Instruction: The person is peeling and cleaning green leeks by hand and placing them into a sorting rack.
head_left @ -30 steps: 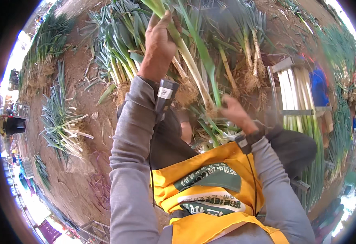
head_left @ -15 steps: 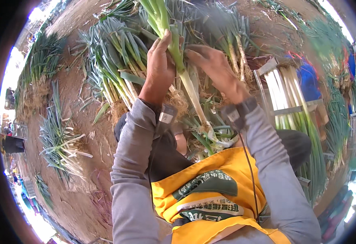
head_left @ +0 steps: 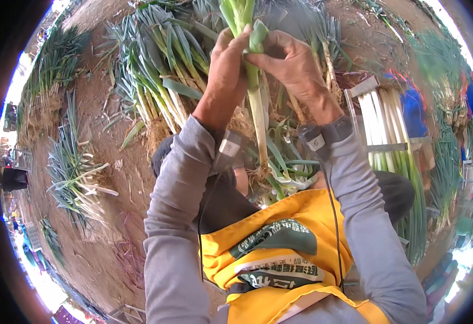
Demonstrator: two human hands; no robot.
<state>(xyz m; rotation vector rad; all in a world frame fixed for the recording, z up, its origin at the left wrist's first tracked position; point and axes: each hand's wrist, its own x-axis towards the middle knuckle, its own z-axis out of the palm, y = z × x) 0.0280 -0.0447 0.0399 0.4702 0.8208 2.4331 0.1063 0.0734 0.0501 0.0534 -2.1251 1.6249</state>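
A long green onion (head_left: 256, 116) stands nearly upright in front of me, green top away from me and roots down near my lap. My left hand (head_left: 226, 73) is closed around its upper stalk. On the other side, my right hand (head_left: 295, 65) pinches a loose green leaf (head_left: 258, 36) of the same onion between thumb and fingers. The leaf is bent away from the stalk. Stripped leaves and peelings (head_left: 289, 181) lie below the root end, just past my yellow apron (head_left: 279, 216).
Unpeeled green onions with roots (head_left: 155, 75) are heaped ahead to the left. To the right, a metal rack (head_left: 388, 147) holds cleaned onions (head_left: 382, 116) beside a blue object (head_left: 412, 110). A smaller onion pile (head_left: 80, 181) lies on the dirt floor at the left.
Both hands and the onion have moved slightly right. My right hand, blurred and beside the stalk before, now grips a leaf, which is folded out from the stalk.
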